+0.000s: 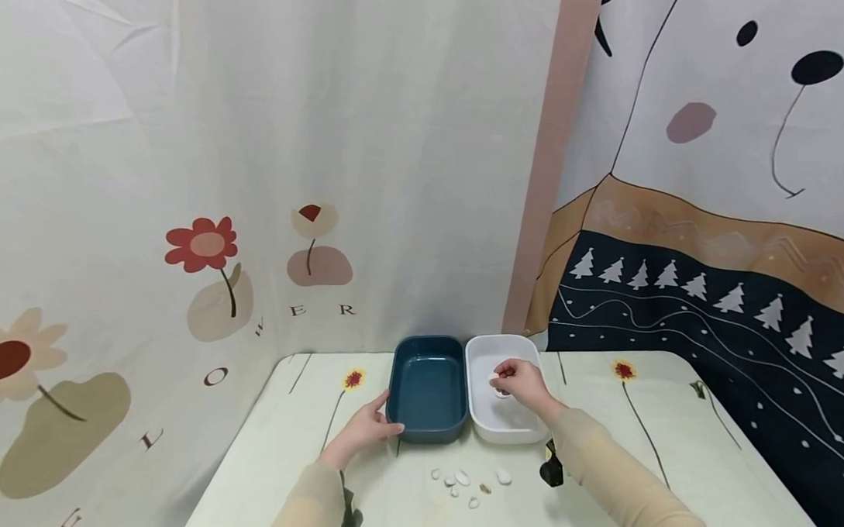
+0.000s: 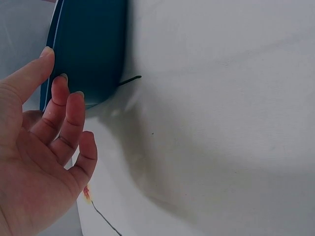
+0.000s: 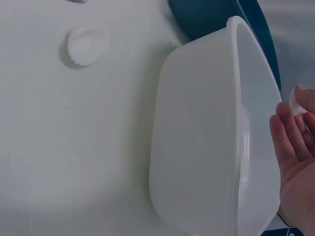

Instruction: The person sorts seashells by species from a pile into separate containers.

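My right hand [image 1: 522, 382] is over the white plastic bin [image 1: 506, 436], pinching a small white seashell [image 3: 295, 104] between thumb and fingertips. Below those fingers, part of another pale piece [image 1: 502, 395] shows inside the bin, mostly hidden by the hand. My left hand [image 1: 363, 428] rests against the left side of the dark teal bin [image 1: 428, 435], fingers loosely bent. Its fingertips lie along the rim and outer wall in the left wrist view. The teal bin's floor is bare.
Several loose white shells [image 1: 461, 477] and a brownish one [image 1: 485, 488] lie on the table in front of the bins. A ridged shell [image 3: 88, 45] shows in the right wrist view. The bins stand side by side on the flower-print tablecloth [image 1: 582, 444]; a printed curtain [image 1: 419, 178] hangs behind.
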`<state>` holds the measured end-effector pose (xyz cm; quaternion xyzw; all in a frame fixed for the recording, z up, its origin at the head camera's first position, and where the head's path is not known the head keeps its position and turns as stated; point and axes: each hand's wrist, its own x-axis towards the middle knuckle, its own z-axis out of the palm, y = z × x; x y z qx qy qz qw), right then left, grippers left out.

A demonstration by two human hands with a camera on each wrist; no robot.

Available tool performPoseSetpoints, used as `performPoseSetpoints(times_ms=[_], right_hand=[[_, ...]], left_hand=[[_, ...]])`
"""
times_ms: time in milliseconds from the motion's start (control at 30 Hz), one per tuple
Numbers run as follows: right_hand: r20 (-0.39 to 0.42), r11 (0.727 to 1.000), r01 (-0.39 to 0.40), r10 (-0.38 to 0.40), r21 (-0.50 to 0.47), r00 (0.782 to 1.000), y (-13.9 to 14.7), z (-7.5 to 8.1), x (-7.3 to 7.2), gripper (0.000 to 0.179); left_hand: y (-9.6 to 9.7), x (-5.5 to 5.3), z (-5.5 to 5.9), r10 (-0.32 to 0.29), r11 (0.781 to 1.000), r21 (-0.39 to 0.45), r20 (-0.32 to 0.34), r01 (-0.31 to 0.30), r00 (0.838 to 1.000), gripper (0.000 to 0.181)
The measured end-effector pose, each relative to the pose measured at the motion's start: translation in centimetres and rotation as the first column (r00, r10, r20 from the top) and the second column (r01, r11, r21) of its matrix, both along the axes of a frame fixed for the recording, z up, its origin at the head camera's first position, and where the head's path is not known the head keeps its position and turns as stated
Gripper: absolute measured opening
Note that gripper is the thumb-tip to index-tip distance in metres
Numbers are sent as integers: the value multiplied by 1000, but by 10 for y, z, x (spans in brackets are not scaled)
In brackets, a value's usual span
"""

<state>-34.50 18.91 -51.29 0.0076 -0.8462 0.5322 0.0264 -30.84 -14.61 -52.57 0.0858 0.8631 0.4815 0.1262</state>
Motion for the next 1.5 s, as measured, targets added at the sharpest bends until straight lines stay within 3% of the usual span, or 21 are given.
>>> performPoseSetpoints(times_ms=[600,1167,1500], right_hand=[[25,1000,21,-20,-15,999,-7,4,1,16],[22,1000,7,-7,14,1000,-1,-4,1,16],[10,997,-73,73,8,997,8,15,15,17]], left_hand=[[1,2,3,16,1000,-9,12,-16,1000,86],[3,7,1,18,1000,-13,21,-17,1000,86],[3,0,3,37,999,-28,28,-36,999,84]])
